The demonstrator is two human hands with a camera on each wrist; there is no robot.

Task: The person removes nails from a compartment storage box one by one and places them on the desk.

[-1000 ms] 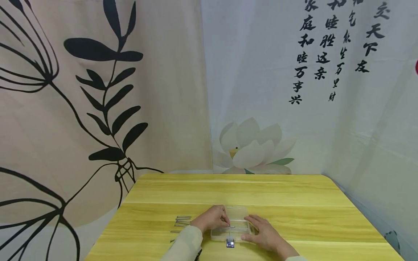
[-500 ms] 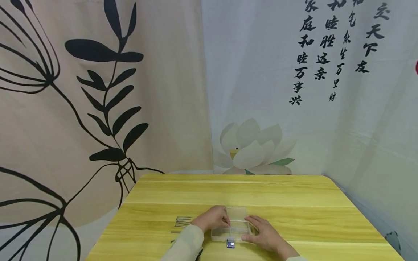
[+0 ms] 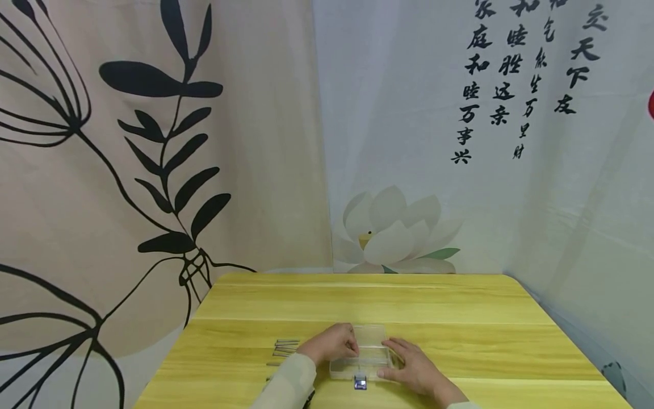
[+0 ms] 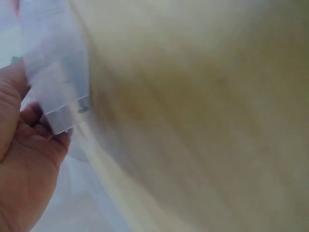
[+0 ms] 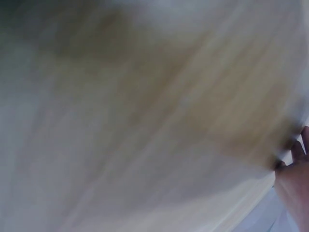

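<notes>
One table [image 3: 357, 296], one box [image 3: 345, 370], two hands [image 3: 331, 342] [image 3: 416, 368]

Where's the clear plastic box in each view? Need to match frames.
Head: clear plastic box at bottom centre, lid open.
Left wrist: clear plastic box at upper left.
Right wrist: can't make it out; most of the picture is blurred.
Shared landmark: wood-grain tabletop, in all three, though blurred in both wrist views.

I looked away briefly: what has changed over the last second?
The thin metal piece showing at the fingertips of the left hand has gone out of sight; whether it was let go, I can't tell. The right hand stays on the right side of the clear box, and the metal rods look unmoved.
</notes>
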